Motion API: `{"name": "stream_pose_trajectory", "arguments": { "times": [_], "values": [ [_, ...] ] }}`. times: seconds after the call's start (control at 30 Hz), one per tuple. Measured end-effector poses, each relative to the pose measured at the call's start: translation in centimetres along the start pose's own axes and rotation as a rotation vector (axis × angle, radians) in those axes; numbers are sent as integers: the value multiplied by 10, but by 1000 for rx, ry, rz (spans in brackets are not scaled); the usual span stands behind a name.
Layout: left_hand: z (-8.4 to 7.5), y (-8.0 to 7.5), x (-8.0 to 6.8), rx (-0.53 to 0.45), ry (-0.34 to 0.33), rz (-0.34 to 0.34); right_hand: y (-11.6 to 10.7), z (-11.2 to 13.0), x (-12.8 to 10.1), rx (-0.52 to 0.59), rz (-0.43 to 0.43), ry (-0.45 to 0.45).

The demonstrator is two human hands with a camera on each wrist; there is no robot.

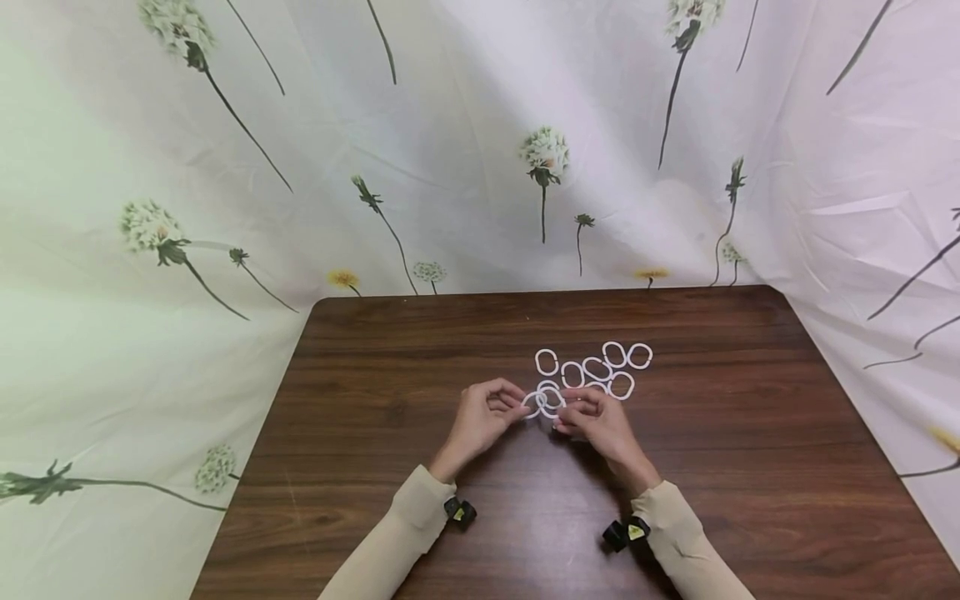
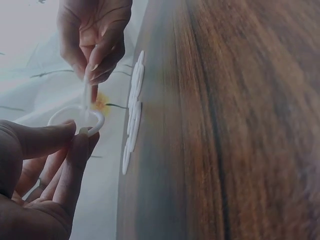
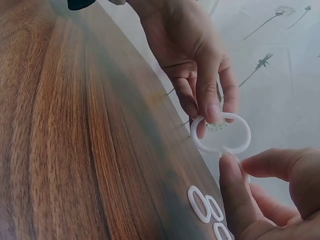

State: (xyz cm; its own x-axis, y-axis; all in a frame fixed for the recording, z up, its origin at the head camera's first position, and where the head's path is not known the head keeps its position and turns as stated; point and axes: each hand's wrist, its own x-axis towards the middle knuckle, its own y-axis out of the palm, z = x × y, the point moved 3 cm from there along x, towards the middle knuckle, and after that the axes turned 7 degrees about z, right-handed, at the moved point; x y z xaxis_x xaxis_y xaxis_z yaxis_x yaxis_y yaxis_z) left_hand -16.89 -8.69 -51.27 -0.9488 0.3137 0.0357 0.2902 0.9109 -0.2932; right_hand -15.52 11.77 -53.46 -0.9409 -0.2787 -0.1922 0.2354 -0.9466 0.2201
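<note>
My left hand (image 1: 483, 414) pinches a white oval ring (image 3: 246, 131) between thumb and fingertips. Facing it, my right hand (image 1: 600, 422) pinches a second white ring (image 2: 86, 100), seen edge-on in the left wrist view. The two rings meet and overlap between the hands, raised above the table in both wrist views. In the head view another white ring shows just behind them, overlapping them there. Fingertips cover part of each held ring.
Several more white oval rings (image 1: 547, 362) lie flat in a loose cluster beyond the hands, mostly to the right, on the dark wooden table (image 1: 375, 467). A pale cloth with a flower print (image 1: 465, 167) hangs behind and beside the table.
</note>
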Motion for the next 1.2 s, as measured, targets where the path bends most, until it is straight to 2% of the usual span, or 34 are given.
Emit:
{"name": "stream_pose_trajectory", "arguments": {
  "times": [0.27,0.47,0.57,0.63,0.7,0.8,0.87,1.2],
  "values": [
    [4,2,-2,5,14,20,2,-2,1,11,1,12],
    [7,2,-3,-23,-17,31,1,-1,1,25,0,10],
    [-3,0,-6,-42,-40,62,1,2,0,28,2,5],
    [-3,0,-6,-53,-60,83,2,4,-1,25,4,2],
    [-2,0,-7,-60,-74,101,2,4,-1,19,7,1],
    [13,4,-6,-75,-91,107,2,3,-2,3,15,3],
    [16,5,-8,-74,-97,119,3,2,-2,-7,24,3],
    [15,5,-12,-43,-77,186,11,2,-2,-45,94,-29]
  ]
}}
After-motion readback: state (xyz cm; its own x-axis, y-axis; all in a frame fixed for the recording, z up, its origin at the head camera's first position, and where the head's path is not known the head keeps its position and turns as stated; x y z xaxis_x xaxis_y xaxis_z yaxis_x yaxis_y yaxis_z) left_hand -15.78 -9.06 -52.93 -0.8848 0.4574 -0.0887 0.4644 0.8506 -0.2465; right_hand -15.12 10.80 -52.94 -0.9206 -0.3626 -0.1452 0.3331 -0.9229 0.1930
